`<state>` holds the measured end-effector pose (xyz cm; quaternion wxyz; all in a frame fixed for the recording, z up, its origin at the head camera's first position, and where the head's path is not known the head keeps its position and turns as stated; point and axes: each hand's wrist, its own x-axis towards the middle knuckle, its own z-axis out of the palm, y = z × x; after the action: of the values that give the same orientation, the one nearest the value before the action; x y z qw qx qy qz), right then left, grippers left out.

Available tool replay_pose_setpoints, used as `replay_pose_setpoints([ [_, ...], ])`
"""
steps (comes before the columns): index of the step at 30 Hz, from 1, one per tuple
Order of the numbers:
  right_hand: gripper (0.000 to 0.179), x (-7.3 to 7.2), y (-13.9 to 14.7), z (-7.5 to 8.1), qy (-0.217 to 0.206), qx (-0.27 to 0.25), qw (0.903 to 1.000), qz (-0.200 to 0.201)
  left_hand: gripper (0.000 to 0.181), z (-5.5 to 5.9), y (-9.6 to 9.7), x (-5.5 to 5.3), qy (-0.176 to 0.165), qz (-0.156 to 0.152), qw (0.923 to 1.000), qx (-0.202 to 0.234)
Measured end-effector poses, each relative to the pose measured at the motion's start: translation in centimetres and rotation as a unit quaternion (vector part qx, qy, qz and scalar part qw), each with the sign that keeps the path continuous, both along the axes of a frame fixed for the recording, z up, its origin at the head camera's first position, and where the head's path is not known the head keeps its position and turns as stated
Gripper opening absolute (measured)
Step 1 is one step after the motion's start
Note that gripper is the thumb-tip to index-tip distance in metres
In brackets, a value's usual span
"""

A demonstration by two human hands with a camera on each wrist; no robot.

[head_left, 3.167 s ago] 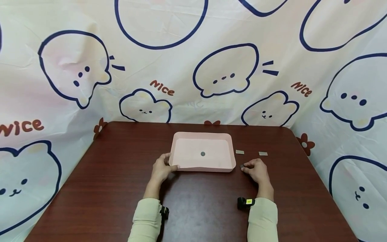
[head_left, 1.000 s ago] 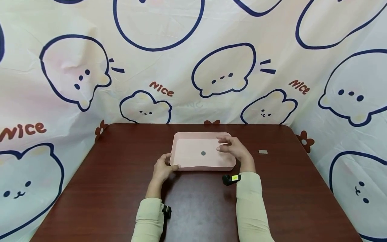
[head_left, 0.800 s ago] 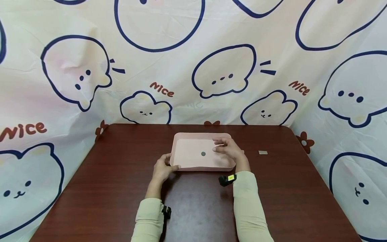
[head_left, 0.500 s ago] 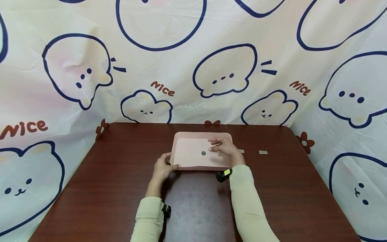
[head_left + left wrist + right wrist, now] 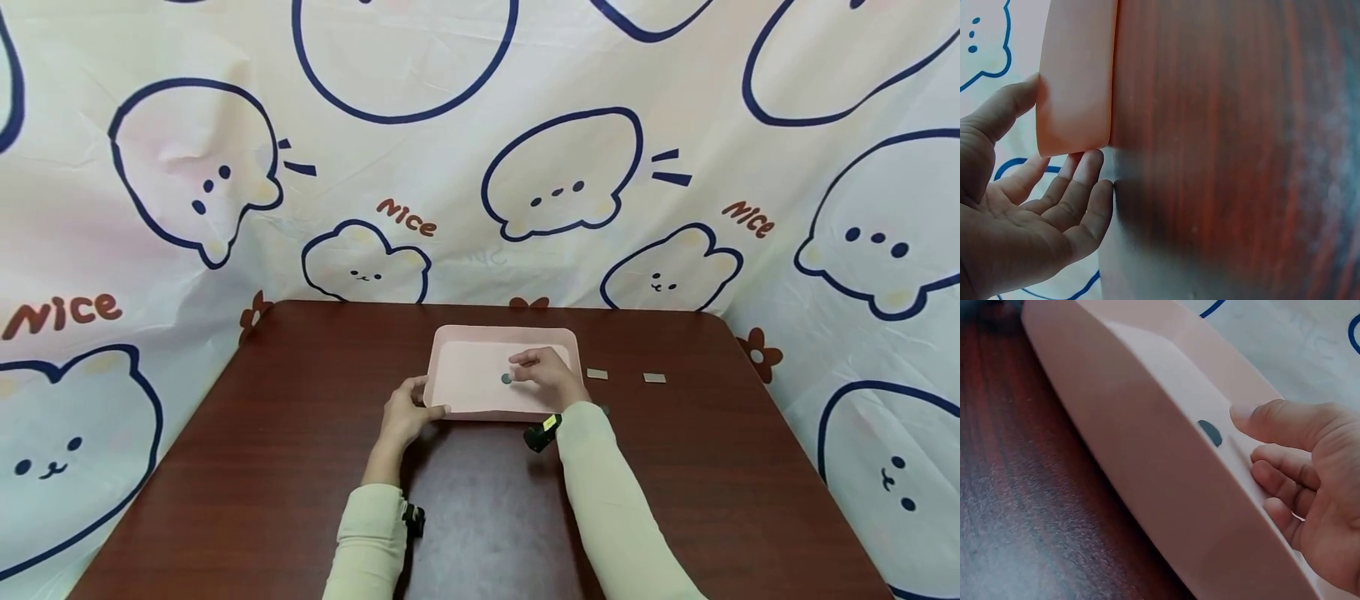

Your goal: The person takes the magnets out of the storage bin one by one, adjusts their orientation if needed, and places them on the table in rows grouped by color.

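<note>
A shallow pale pink tray (image 5: 472,415) stands toward the back of the table. At its near left corner my left hand (image 5: 402,419) holds it, thumb along the front wall and fingers around the left side. In the left wrist view the thumb and fingertips meet the tray's wall (image 5: 1077,81). A small dark round disc (image 5: 506,378) lies flat on the tray's floor. Over the tray, my right hand (image 5: 546,372) reaches in from the right, thumb tip close beside the disc. The right wrist view shows the disc (image 5: 1211,433) partly hidden by the front wall, with nothing between thumb and fingers.
Two small pale grey rectangular pieces lie right of the tray, a nearer one (image 5: 597,374) and a farther one (image 5: 655,378). A small dark piece (image 5: 605,409) shows just beyond the right sleeve. A patterned cloth (image 5: 450,167) hangs behind the brown table (image 5: 262,467).
My right hand has left the small dark piece it pinched right of the tray and moved left over the tray to the disc. My left hand stays at the tray's corner.
</note>
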<state>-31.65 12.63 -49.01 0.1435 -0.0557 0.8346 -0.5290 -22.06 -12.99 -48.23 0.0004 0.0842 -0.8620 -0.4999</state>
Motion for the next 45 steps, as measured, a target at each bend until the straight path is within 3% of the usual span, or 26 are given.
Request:
replay_pose_setpoints([
  [10, 0.032, 0.0, -0.7, -0.7, -0.002, 0.015, 0.9999, 0.003, 0.068, 0.2, 0.0, 0.0, 0.002, 0.000, 1.0000, -0.001],
  [16, 0.032, 0.0, -0.9, -1.2, 0.019, 0.034, 0.9992, -0.002, 0.068, 0.0, 0.1, 0.0, 0.002, 0.000, 1.0000, -0.001],
  [22, 0.020, 0.2, -1.3, -1.5, 0.057, 0.068, 0.9960, -0.007, 0.068, -0.1, 0.1, 0.0, 0.004, 0.002, 1.0000, 0.004],
  [29, 0.015, 0.2, -1.4, -1.4, 0.077, 0.106, 0.9913, -0.010, 0.068, 0.0, 0.1, 0.0, 0.001, 0.002, 0.9999, 0.010],
  [36, 0.019, 0.2, -1.4, -1.2, 0.078, 0.110, 0.9909, 0.001, 0.068, -0.1, 0.1, 0.0, 0.003, 0.004, 1.0000, 0.007],
  [45, 0.009, 0.4, -1.4, -1.2, 0.097, 0.123, 0.9877, -0.007, 0.068, -0.2, 0.1, -0.2, 0.005, 0.001, 1.0000, 0.002],
])
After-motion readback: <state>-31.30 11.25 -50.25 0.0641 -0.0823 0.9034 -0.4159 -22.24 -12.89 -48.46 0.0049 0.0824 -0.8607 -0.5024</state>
